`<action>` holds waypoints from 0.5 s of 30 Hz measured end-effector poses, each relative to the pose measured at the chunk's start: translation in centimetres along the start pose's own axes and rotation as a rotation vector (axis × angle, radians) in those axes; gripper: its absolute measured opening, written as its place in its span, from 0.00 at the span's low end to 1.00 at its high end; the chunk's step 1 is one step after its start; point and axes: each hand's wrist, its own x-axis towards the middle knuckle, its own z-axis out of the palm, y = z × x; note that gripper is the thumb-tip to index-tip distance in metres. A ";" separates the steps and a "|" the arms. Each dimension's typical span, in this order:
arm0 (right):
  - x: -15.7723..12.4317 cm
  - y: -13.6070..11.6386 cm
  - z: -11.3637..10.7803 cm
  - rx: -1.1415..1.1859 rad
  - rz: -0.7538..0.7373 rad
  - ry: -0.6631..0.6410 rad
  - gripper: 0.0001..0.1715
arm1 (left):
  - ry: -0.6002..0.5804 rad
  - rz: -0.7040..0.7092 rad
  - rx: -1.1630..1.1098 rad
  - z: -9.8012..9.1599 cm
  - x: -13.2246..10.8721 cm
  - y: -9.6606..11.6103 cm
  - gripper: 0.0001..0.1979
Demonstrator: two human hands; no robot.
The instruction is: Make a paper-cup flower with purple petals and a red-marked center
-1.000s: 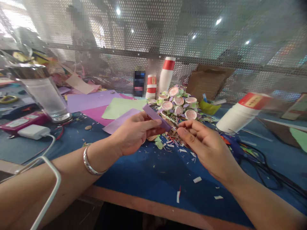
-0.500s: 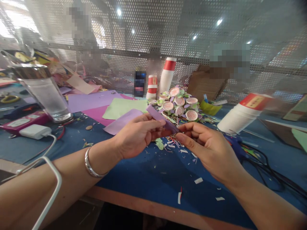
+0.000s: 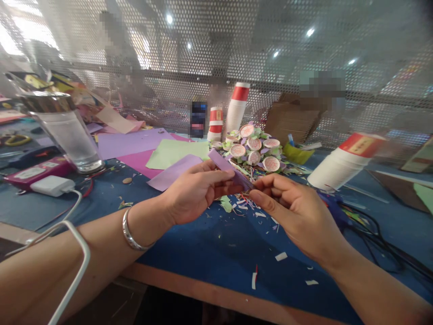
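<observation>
My left hand [image 3: 194, 192] is closed on a narrow folded purple paper strip [image 3: 225, 166], held above the blue table mat [image 3: 216, 239]. A silver bangle [image 3: 131, 232] sits on that wrist. My right hand [image 3: 292, 212] meets the strip's near end, its fingertips pinched together at the strip's tip. Just behind the hands lies a cluster of small paper cups decorated with paper petals [image 3: 253, 149]. Paper scraps [image 3: 243, 205] are scattered under the hands.
A glass of water [image 3: 66, 133] stands at the left by a white charger [image 3: 52, 185] with its cable. Coloured paper sheets [image 3: 149, 151] lie behind. Stacked paper cups [image 3: 237, 108] stand at the back, another stack [image 3: 341, 160] lies at right. A perforated screen [image 3: 216, 58] closes the rear.
My right hand has come in to the strip's end and pinched it. My left hand has kept hold of the strip, shifting slightly right.
</observation>
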 end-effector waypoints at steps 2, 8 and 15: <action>0.0 0.0 -0.1 -0.003 -0.010 0.007 0.20 | 0.016 0.001 0.007 0.0 0.0 0.0 0.11; 0.0 -0.1 -0.1 -0.003 -0.028 0.013 0.19 | -0.020 0.005 0.016 -0.1 -0.1 0.0 0.10; 0.0 -0.2 -0.2 -0.053 -0.057 0.019 0.17 | -0.046 -0.004 0.019 0.0 0.0 0.0 0.10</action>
